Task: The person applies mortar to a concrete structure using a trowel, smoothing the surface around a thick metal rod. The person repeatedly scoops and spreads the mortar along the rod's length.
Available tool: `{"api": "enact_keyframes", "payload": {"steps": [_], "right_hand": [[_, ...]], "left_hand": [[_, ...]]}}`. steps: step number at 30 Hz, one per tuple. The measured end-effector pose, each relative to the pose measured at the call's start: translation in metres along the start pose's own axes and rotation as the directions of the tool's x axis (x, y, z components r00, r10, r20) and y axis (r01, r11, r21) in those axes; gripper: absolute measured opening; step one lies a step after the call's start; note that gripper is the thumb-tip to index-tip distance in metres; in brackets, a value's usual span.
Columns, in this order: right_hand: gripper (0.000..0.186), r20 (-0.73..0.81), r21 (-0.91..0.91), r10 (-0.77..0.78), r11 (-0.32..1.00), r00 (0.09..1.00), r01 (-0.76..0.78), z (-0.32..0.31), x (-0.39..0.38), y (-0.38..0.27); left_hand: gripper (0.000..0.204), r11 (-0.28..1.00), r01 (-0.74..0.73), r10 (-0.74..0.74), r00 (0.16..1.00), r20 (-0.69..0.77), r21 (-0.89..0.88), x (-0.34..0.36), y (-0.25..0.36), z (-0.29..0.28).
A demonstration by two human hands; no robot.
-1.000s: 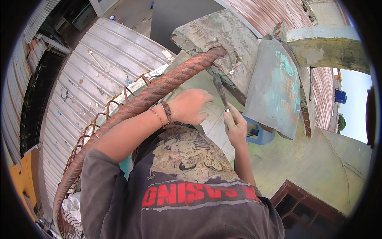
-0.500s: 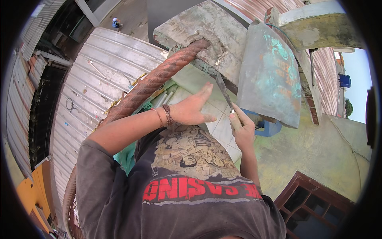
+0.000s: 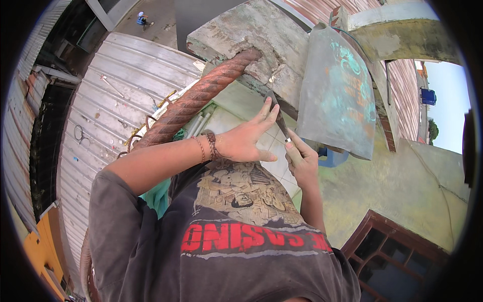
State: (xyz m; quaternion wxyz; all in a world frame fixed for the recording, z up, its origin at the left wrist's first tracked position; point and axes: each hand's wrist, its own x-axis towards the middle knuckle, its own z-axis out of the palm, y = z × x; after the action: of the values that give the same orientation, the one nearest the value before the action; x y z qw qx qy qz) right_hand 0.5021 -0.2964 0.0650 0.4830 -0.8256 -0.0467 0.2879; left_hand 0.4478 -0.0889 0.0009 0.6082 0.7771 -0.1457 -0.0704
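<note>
My right hand (image 3: 302, 158) is closed on the handle of a putty knife, whose long dark blade (image 3: 283, 127) points up toward the lower edge of a weathered concrete slab (image 3: 254, 27). My left hand (image 3: 246, 138) is open, fingers stretched, with fingertips at the blade near its tip; whether they press on it I cannot tell. A thick, twisted rust-red rail (image 3: 191, 103) runs diagonally from a broken hole in the slab down behind my left forearm. A grey sheet with turquoise patches (image 3: 337, 90) hangs just right of the knife.
Corrugated roofing (image 3: 110, 85) lies below left. A small figure of a person (image 3: 143, 19) is on the ground far below. A blue plastic container (image 3: 332, 159) sits under the sheet. A wooden-framed window (image 3: 392, 249) is lower right, a concrete beam (image 3: 407, 43) upper right.
My left hand has stretched its fingers up and right onto the blade's end. My right hand, still holding the knife, has shifted slightly right. The view has shifted, so the slab appears higher and further left.
</note>
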Motion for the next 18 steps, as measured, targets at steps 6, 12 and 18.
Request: {"api": "enact_keyframes", "payload": {"steps": [6, 12, 18], "right_hand": [[0.042, 0.054, -0.084, -0.028, 0.996, 0.998, 0.033, 0.012, 0.004, -0.005], [0.041, 0.116, -0.099, -0.04, 0.994, 0.992, 0.052, 0.014, -0.004, -0.015], [0.042, 0.07, -0.222, -0.085, 0.97, 0.994, 0.099, 0.056, 0.029, -0.009]], "left_hand": [[0.116, 0.998, 0.054, -0.061, 0.984, -0.168, -0.041, -0.001, 0.007, 0.004], [0.11, 0.977, 0.118, -0.161, 0.955, -0.249, -0.177, -0.015, 0.018, 0.025], [0.101, 0.907, 0.18, -0.31, 0.896, -0.316, -0.38, -0.006, -0.003, 0.024]]}}
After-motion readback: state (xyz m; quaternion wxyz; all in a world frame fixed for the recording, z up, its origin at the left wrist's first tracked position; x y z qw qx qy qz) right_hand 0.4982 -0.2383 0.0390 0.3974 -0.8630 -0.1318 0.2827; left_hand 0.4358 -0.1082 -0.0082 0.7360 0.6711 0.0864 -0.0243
